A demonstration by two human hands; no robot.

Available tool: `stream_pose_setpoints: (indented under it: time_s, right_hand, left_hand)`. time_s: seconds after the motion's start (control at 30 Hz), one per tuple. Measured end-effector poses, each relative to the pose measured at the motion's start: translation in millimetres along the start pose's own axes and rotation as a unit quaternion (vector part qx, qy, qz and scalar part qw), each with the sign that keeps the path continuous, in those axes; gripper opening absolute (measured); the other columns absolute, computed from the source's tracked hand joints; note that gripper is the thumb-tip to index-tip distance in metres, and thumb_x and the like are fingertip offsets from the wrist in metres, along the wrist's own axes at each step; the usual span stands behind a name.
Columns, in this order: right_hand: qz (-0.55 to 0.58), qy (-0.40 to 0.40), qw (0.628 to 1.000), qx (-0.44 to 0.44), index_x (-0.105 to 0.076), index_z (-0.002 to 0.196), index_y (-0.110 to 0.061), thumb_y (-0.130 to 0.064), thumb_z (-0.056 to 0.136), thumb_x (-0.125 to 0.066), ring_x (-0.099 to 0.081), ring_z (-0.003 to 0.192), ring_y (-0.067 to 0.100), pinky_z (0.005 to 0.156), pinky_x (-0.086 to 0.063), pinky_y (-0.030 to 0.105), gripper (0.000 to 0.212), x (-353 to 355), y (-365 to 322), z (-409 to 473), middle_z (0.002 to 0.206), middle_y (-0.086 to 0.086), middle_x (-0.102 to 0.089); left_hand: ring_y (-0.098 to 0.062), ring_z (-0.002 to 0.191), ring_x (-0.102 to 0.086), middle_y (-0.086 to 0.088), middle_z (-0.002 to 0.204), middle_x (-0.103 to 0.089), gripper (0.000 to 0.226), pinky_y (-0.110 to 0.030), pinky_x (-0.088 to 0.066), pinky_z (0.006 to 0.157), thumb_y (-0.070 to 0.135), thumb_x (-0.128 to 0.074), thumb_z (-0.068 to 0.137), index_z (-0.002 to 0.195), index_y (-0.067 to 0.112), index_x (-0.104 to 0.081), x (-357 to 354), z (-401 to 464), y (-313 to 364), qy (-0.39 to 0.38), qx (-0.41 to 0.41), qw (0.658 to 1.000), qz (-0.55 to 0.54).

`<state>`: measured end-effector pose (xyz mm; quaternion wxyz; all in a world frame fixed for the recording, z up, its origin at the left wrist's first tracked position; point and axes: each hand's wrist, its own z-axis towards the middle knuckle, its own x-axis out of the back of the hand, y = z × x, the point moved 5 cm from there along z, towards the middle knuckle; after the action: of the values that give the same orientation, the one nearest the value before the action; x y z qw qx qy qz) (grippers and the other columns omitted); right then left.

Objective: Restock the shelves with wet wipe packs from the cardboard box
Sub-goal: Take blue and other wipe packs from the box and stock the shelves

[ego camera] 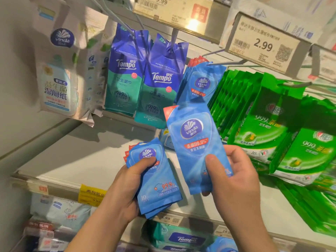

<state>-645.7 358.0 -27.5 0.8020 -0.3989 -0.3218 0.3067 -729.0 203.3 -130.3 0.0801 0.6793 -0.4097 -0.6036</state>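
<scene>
While left hand [131, 180] grips several packs [160, 193] | right hand [234, 171] grips one pack [196, 142]

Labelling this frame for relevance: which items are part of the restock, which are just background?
In play:
- left hand holding stack of blue packs
- right hand holding single blue pack
- hanging blue packs on peg

Background:
- Tempo packs
- green packs
- 2.99 price tag

We see a single blue wipe pack [197, 148] held upright just below the blue packs hanging on the hook [199, 84]. Down and left of those hanging packs sits a fanned stack of blue packs [154, 179], tilted, faces towards us.
</scene>
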Motion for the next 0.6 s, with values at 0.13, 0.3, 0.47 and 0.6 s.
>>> stream_pose_setpoints:
  time_s: [0.13,0.3,0.47,0.6]
  right_hand:
    - [0.065,0.018,0.997,0.026,-0.061,0.084,-0.026,-0.031,0.079,-0.065,-0.058,0.044,0.024,0.038,-0.048,0.032,0.009,6.4,-20.9,0.6,0.065,0.006,-0.066]
    - [0.088,0.059,0.992,0.066,-0.061,0.083,-0.027,-0.032,0.080,-0.067,-0.060,0.044,0.022,0.037,-0.047,0.031,0.008,16.8,-37.0,0.7,0.065,0.004,-0.067]
    - [0.074,0.109,0.982,0.135,-0.059,0.087,-0.025,-0.037,0.081,-0.068,-0.060,0.051,0.002,0.046,-0.051,0.022,0.015,22.2,-51.6,0.4,0.066,-0.011,-0.069]
    - [0.101,0.122,0.977,0.146,-0.054,0.089,-0.017,-0.012,0.095,-0.068,-0.058,0.046,-0.002,0.042,-0.044,0.012,0.016,22.9,-57.6,5.6,0.063,-0.015,-0.065]
  left_hand:
    - [-0.036,0.062,-0.074,-0.024,0.091,-0.077,0.032,-0.044,-0.060,0.050,0.018,-0.072,0.079,0.109,0.006,-0.070,-1.4,-1.4,0.3,-0.003,0.004,1.000,0.006]
    - [-0.036,0.060,-0.073,-0.022,0.088,-0.076,0.024,-0.043,-0.059,0.048,0.017,-0.069,0.086,0.108,0.007,-0.070,-4.2,-1.9,-2.1,-0.005,0.017,1.000,0.017]
    - [-0.037,0.062,-0.073,-0.024,0.090,-0.076,0.038,-0.044,-0.060,0.050,0.018,-0.072,0.076,0.112,0.007,-0.070,-3.3,-0.9,-2.7,-0.002,0.019,1.000,0.021]
    - [-0.038,0.064,-0.074,-0.024,0.096,-0.076,0.033,-0.045,-0.060,0.052,0.018,-0.071,0.085,0.117,0.007,-0.070,-1.8,0.4,-4.7,0.002,0.027,0.999,0.027]
